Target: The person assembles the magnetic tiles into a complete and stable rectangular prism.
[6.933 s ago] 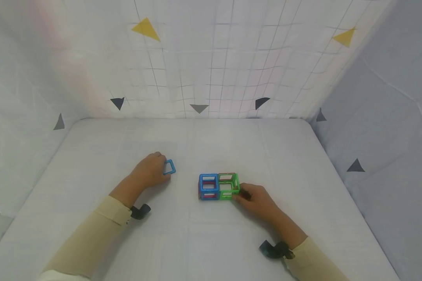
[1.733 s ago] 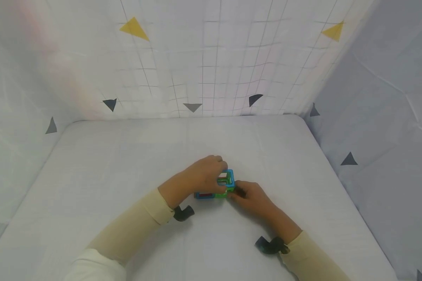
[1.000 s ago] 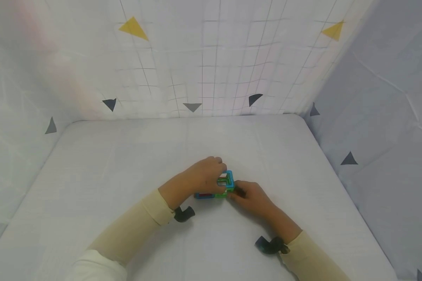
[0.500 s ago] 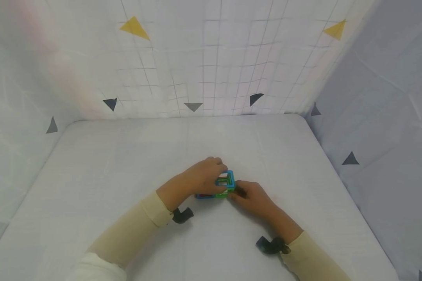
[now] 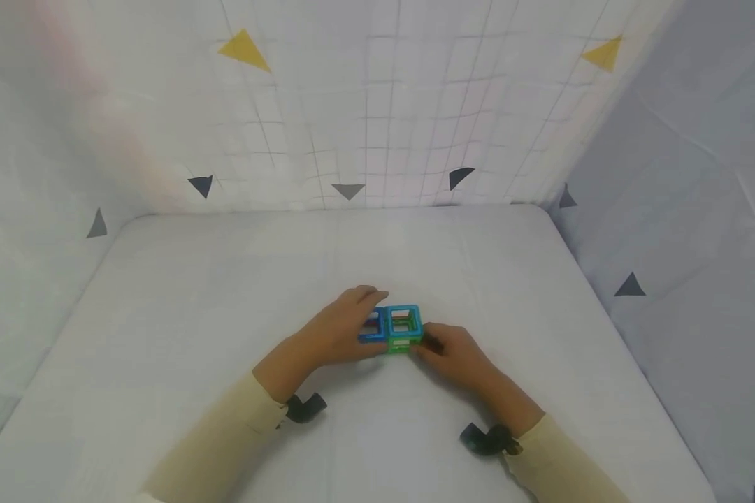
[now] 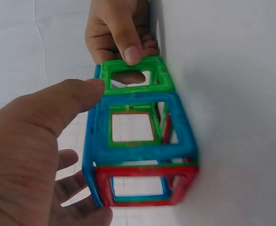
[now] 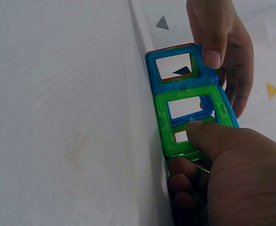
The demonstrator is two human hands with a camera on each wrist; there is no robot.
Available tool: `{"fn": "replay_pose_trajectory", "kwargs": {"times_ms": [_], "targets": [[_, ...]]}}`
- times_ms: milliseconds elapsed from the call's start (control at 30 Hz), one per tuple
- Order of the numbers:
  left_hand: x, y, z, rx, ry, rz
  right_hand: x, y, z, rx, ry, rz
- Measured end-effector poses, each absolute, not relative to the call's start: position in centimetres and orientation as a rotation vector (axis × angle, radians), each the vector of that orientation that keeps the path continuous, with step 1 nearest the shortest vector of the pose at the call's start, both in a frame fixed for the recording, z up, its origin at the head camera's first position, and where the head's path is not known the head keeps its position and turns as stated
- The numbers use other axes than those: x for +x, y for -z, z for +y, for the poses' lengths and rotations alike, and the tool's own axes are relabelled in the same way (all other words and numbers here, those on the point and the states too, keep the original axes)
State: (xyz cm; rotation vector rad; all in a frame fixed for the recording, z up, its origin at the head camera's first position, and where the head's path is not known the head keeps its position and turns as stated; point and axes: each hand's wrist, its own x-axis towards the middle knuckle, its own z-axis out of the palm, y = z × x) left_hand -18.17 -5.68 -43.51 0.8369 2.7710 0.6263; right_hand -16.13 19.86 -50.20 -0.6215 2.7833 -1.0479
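Two joined cubes of magnetic tiles stand on the table, blue-fronted (image 6: 105, 127) on the left and green-fronted (image 7: 161, 123) on the right. A light blue square tile (image 5: 405, 308) lies across the top of the green cube. My right hand (image 5: 456, 355) grips the green cube's right end, thumb on the front frame and fingers curled at the end. Around the blue cube, my left hand (image 5: 335, 334) has its thumb and fingers spread, with the thumb tip by the upper edge in the left wrist view. Red tile frames (image 6: 145, 170) show at the blue cube's end.
The white-covered table (image 5: 277, 251) extends around the cubes. A white grid-marked sheet (image 5: 327, 105) hangs behind, with grey side sheets (image 5: 686, 175) at left and right. Dark camera mounts (image 5: 487, 441) sit on both wrists.
My left hand brought the light blue tile from the left onto the green cube, then let go and drew back left, uncovering the top. My right hand kept its grip.
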Motion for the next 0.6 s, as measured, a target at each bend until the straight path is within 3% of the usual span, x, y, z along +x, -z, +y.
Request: {"fn": "replay_pose_trajectory", "kwargs": {"times_ms": [600], "targets": [[-15.6, 46.2, -8.2, 0.789, -0.781, 2.942, -15.8, 50.0, 20.2, -0.585, 1.043, 2.777]]}}
